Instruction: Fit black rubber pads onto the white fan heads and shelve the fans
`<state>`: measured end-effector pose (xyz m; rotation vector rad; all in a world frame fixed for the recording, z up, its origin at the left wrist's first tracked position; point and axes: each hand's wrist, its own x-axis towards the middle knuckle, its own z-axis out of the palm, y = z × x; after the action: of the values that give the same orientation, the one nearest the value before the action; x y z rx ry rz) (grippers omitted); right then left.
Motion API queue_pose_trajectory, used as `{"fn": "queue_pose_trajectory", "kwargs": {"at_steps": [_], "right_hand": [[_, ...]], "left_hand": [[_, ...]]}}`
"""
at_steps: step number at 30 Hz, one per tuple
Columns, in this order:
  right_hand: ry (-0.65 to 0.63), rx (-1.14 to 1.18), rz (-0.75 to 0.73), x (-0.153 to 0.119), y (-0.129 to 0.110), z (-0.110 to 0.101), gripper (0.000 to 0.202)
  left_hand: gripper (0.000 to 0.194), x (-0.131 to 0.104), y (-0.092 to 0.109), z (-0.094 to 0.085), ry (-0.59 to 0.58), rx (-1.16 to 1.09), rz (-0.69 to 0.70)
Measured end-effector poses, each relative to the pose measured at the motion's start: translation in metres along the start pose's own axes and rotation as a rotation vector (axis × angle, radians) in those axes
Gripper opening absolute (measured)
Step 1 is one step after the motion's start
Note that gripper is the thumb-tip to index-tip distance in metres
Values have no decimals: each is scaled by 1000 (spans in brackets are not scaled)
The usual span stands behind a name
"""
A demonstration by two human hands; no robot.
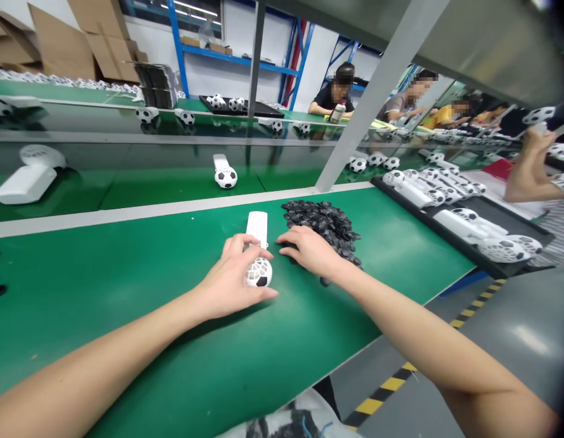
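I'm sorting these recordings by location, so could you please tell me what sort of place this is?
Probably a factory assembly line, given the pile of black pieces, the tray of football-patterned white devices and several people in a row.

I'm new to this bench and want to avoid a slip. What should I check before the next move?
1. White ball-headed piece lying on the green worktop, handle pointing away: ok.
2. Left grip at the ball head: ok, curled around it.
3. Left grip firmly closed on the piece: cannot tell.
4. Right grip beside the heap of black discs: ok.
5. Disc between the right fingertips: cannot tell.
6. Hands apart from each other: ok.
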<state>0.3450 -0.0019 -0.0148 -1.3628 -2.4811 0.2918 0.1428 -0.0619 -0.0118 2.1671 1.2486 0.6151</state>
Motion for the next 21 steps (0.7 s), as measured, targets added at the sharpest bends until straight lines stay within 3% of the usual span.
{"fn": "queue_pose_trajectory", "kwargs": {"at_steps": [5,10,16,21], "right_hand": [[-36,-40,8,-2,3,4,14],[-48,-20,133,0,9,1,13],[-125,26,83,8,17,-5,9],[-100,72,33,0,6,-10,8]], "left_hand": [[51,3,-1,-13,-80,15,-52],[56,5,-8,-25,-182,-29,-24],[51,5,-11,-23,-170,-24,-7],[50,6,-11,-28,-207,-36,-4]]}}
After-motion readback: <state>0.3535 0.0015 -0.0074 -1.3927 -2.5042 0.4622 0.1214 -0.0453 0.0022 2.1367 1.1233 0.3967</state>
